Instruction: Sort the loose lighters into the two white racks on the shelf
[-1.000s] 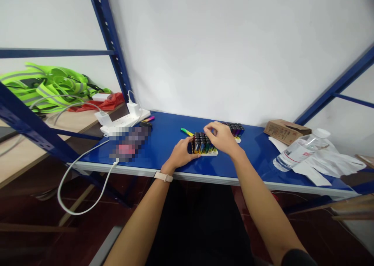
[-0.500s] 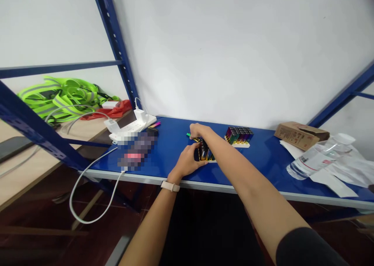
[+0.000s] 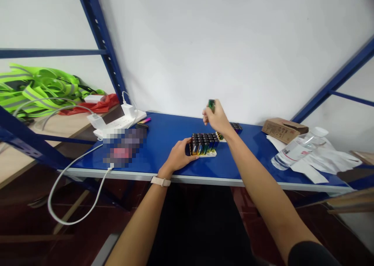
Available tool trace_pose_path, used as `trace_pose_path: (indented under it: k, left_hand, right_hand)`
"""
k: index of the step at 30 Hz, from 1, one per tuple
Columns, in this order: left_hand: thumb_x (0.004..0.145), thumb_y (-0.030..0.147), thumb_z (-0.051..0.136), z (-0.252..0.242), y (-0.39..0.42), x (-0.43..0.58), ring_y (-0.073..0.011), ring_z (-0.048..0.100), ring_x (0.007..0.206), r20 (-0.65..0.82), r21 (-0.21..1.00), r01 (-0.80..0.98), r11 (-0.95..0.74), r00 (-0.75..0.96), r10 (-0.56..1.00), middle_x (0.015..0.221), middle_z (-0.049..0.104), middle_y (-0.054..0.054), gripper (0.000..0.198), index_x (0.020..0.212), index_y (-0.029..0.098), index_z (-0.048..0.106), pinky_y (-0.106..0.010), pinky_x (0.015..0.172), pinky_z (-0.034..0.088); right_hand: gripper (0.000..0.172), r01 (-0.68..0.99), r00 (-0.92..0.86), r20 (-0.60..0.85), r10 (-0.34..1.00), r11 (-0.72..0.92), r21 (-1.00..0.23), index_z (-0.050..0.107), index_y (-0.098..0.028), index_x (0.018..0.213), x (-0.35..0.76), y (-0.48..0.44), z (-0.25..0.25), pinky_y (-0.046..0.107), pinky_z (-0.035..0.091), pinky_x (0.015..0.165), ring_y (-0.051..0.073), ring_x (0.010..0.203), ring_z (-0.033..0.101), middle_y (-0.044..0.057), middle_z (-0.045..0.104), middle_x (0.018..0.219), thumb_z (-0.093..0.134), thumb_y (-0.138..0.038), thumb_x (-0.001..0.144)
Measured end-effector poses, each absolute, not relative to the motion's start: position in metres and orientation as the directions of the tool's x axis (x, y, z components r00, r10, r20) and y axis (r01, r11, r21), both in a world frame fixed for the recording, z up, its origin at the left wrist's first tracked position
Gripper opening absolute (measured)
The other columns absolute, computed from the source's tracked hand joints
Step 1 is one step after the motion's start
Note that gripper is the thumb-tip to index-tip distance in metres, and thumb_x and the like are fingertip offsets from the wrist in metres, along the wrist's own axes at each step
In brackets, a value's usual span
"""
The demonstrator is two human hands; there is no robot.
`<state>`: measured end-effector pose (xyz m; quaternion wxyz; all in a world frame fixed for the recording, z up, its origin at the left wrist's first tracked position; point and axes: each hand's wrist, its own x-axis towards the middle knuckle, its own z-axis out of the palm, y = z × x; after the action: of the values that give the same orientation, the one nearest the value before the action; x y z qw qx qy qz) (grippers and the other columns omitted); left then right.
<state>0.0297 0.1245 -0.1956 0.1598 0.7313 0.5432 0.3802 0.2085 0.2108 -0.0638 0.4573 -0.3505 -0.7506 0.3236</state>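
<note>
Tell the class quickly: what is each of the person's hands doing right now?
Left hand: open, fingers against the block of upright lighters.
Right hand: closed, raised, holding a green lighter.

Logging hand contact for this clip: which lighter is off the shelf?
The green lighter held up in the right hand, above the blue steel shelf; the rows of lighters stand in two white trays.

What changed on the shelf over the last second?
The right hand picked the green lighter off the blue shelf and raised it above the white tray. The left hand stayed against that tray; the rear lighters stayed put.
</note>
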Motion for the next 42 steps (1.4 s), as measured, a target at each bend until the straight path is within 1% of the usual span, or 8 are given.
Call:
trace_pose_path:
  k: [2, 6, 9, 12, 18, 28, 39, 42]
  left_hand:
    - [0.076, 0.042, 0.085, -0.195, 0.125, 0.030, -0.0278, 0.056, 0.128, 0.381, 0.648, 0.673, -0.358, 0.120, 0.917, 0.137, 0.062, -0.008, 0.077, 0.141, 0.021, 0.050, -0.042, 0.112, 0.043]
    - [0.076, 0.041, 0.086, -0.194, 0.125, 0.031, -0.0278, 0.056, 0.128, 0.376, 0.643, 0.680, -0.353, 0.122, 0.919, 0.136, 0.062, -0.009, 0.079, 0.142, 0.020, 0.050, -0.042, 0.111, 0.044]
    - [0.075, 0.042, 0.086, -0.193, 0.124, 0.031, -0.0281, 0.056, 0.129, 0.378, 0.636, 0.685, -0.355, 0.125, 0.917, 0.137, 0.062, -0.009, 0.080, 0.143, 0.020, 0.049, -0.042, 0.111, 0.044]
    - [0.076, 0.045, 0.085, -0.193, 0.124, 0.031, -0.0289, 0.056, 0.129, 0.383, 0.631, 0.688, -0.360, 0.127, 0.915, 0.137, 0.062, -0.009, 0.079, 0.142, 0.020, 0.050, -0.043, 0.111, 0.044]
    - [0.076, 0.045, 0.084, -0.194, 0.125, 0.032, -0.0284, 0.056, 0.129, 0.373, 0.629, 0.694, -0.350, 0.125, 0.919, 0.137, 0.062, -0.009, 0.079, 0.142, 0.020, 0.049, -0.042, 0.112, 0.043]
    - [0.077, 0.046, 0.084, -0.192, 0.125, 0.031, -0.0291, 0.057, 0.129, 0.357, 0.629, 0.702, -0.335, 0.123, 0.926, 0.136, 0.062, -0.010, 0.079, 0.143, 0.019, 0.049, -0.043, 0.110, 0.044]
    - [0.077, 0.048, 0.083, -0.192, 0.124, 0.031, -0.0284, 0.056, 0.129, 0.354, 0.627, 0.704, -0.332, 0.122, 0.927, 0.138, 0.061, -0.009, 0.081, 0.145, 0.019, 0.048, -0.042, 0.111, 0.044]
    - [0.077, 0.046, 0.084, -0.191, 0.124, 0.031, -0.0277, 0.056, 0.130, 0.355, 0.629, 0.702, -0.334, 0.123, 0.927, 0.138, 0.061, -0.009, 0.081, 0.145, 0.018, 0.048, -0.041, 0.111, 0.044]
  right_hand:
    - [0.016, 0.017, -0.267, 0.502, 0.823, 0.524, -0.851, 0.034, -0.024, 0.107, 0.231, 0.190, -0.077, 0.025, 0.041, 0.052, 0.011, 0.055, 0.053, -0.001, 0.059, 0.083, 0.046, -0.032, 0.099]
    - [0.031, -0.176, -0.088, 0.435, 0.896, 0.416, -0.892, 0.048, -0.023, 0.107, 0.264, 0.151, -0.120, 0.021, 0.024, 0.045, 0.006, 0.047, 0.032, -0.007, 0.043, 0.067, 0.063, -0.045, 0.092]
    - [0.050, -0.227, -0.118, 0.302, 0.946, 0.271, -0.936, 0.057, -0.017, 0.096, 0.273, 0.133, -0.158, 0.023, 0.018, 0.044, 0.006, 0.046, 0.027, -0.005, 0.037, 0.062, 0.051, -0.067, 0.095]
    - [0.064, -0.173, -0.148, 0.148, 0.978, 0.122, -0.977, 0.057, -0.016, 0.080, 0.270, 0.122, -0.186, 0.023, 0.016, 0.044, 0.006, 0.044, 0.025, -0.005, 0.032, 0.057, 0.048, -0.079, 0.089]
    - [0.059, -0.144, -0.138, 0.101, 0.985, 0.081, -0.986, 0.045, -0.019, 0.065, 0.262, 0.117, -0.196, 0.022, 0.016, 0.042, 0.007, 0.044, 0.022, -0.005, 0.027, 0.053, 0.050, -0.073, 0.088]
    - [0.043, -0.145, -0.114, 0.107, 0.988, 0.090, -0.985, 0.041, -0.020, 0.067, 0.263, 0.118, -0.201, 0.022, 0.018, 0.042, 0.008, 0.045, 0.022, -0.005, 0.027, 0.054, 0.043, -0.054, 0.094]
    - [0.047, -0.118, -0.124, 0.135, 0.983, 0.121, -0.986, 0.040, -0.020, 0.069, 0.263, 0.116, -0.199, 0.022, 0.018, 0.042, 0.007, 0.045, 0.022, -0.005, 0.028, 0.054, 0.044, -0.060, 0.093]
    - [0.049, -0.095, -0.107, 0.167, 0.980, 0.157, -0.983, 0.045, -0.020, 0.080, 0.263, 0.116, -0.202, 0.022, 0.021, 0.043, 0.007, 0.045, 0.024, -0.006, 0.030, 0.057, 0.040, -0.066, 0.096]
